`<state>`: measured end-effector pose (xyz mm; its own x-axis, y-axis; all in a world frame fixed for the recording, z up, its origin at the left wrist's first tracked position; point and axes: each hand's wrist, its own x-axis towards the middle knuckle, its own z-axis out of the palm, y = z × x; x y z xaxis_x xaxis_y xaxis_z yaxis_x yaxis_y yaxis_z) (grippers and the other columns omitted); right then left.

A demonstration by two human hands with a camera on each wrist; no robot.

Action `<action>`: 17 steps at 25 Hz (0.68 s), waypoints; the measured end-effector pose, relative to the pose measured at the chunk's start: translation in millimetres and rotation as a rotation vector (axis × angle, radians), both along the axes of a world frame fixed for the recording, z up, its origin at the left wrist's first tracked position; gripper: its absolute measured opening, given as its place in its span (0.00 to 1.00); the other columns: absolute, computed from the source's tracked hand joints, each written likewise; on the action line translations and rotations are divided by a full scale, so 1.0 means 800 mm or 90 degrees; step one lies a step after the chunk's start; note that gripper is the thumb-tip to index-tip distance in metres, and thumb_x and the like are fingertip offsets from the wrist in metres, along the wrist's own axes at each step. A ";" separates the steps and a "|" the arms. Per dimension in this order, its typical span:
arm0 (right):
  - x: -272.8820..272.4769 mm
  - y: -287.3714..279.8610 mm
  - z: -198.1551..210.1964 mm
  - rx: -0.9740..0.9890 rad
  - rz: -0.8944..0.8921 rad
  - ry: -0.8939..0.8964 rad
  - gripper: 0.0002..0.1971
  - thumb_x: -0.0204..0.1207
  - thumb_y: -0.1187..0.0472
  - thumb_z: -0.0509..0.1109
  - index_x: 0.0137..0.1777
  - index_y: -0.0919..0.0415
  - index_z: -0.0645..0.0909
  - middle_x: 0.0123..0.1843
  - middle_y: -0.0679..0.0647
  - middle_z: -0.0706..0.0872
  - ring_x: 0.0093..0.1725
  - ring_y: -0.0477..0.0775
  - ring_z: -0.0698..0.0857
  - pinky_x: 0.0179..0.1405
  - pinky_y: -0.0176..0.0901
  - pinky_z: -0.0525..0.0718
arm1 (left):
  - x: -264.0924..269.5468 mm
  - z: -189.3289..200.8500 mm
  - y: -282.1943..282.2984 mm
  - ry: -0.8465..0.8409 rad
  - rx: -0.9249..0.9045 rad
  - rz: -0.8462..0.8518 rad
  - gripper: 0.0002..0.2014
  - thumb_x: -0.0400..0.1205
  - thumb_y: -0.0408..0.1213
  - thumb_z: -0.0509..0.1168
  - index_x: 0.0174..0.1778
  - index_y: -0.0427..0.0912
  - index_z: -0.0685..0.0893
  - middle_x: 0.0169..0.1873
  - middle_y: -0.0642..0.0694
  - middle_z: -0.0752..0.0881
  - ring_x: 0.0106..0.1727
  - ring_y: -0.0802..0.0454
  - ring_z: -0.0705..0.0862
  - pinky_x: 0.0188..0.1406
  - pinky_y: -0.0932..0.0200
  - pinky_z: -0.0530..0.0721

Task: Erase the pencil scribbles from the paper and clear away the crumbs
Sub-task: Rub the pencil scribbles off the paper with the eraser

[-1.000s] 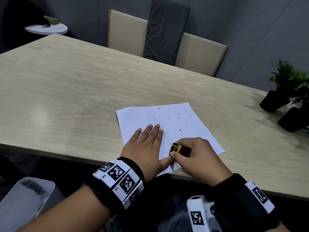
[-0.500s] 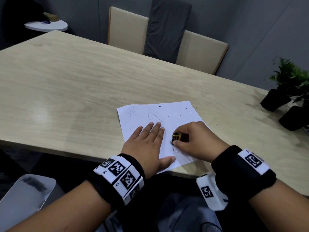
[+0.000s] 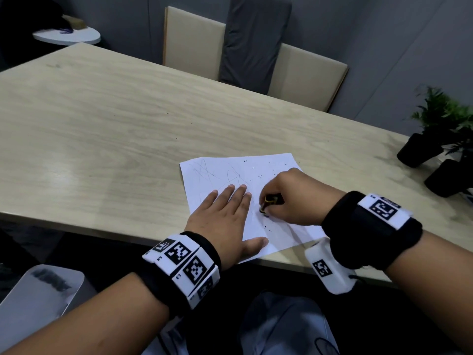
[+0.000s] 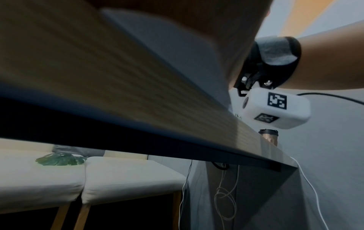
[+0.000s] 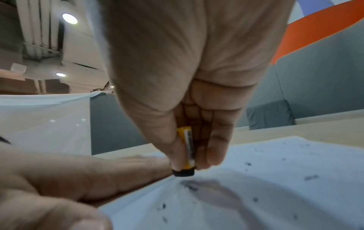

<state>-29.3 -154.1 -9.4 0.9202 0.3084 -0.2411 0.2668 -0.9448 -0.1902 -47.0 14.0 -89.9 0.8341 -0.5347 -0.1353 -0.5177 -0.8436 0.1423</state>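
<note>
1. While the left hand [image 3: 225, 221] lies flat with straight fingers on the paper [image 3: 238, 170], the right hand [image 3: 291, 198] pinches the eraser [image 3: 268, 203], its black tip on the sheet
2. Dark crumbs [image 5: 311, 177] dot the paper near the table's [image 3: 102, 124] near edge

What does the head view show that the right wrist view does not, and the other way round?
Only the head view shows the faint pencil scribbles on the far left part of the paper, the potted plants and the chairs. Only the right wrist view shows the eraser's black tip standing on the sheet and the ceiling lights. Both show the right hand pinching the yellow-sleeved eraser, the left hand flat on the paper, and dark crumbs.
</note>
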 end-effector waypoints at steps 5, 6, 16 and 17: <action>-0.002 0.000 -0.001 -0.029 0.018 0.056 0.07 0.73 0.60 0.70 0.47 0.51 0.89 0.42 0.44 0.88 0.43 0.46 0.85 0.47 0.44 0.86 | 0.001 -0.001 0.000 0.003 0.003 -0.003 0.46 0.81 0.71 0.41 0.85 0.44 0.35 0.85 0.50 0.33 0.84 0.52 0.31 0.83 0.49 0.34; -0.003 -0.002 0.004 -0.045 0.023 0.076 0.07 0.73 0.60 0.70 0.47 0.51 0.89 0.41 0.44 0.89 0.43 0.45 0.85 0.46 0.43 0.86 | 0.001 0.000 -0.001 0.003 0.003 -0.004 0.46 0.81 0.71 0.41 0.85 0.44 0.34 0.85 0.50 0.33 0.84 0.52 0.31 0.83 0.49 0.34; 0.000 0.001 0.005 -0.057 0.034 0.085 0.06 0.73 0.58 0.71 0.46 0.52 0.89 0.41 0.45 0.88 0.43 0.47 0.85 0.48 0.48 0.87 | 0.001 0.001 -0.001 0.007 0.003 -0.002 0.46 0.81 0.71 0.41 0.85 0.44 0.35 0.85 0.50 0.33 0.84 0.52 0.31 0.83 0.49 0.34; 0.001 0.002 0.007 -0.056 0.035 0.083 0.05 0.73 0.58 0.72 0.45 0.52 0.89 0.40 0.45 0.88 0.43 0.47 0.85 0.47 0.48 0.87 | 0.000 0.002 -0.001 0.006 0.002 -0.001 0.46 0.81 0.71 0.42 0.86 0.44 0.35 0.85 0.50 0.33 0.84 0.52 0.31 0.83 0.49 0.34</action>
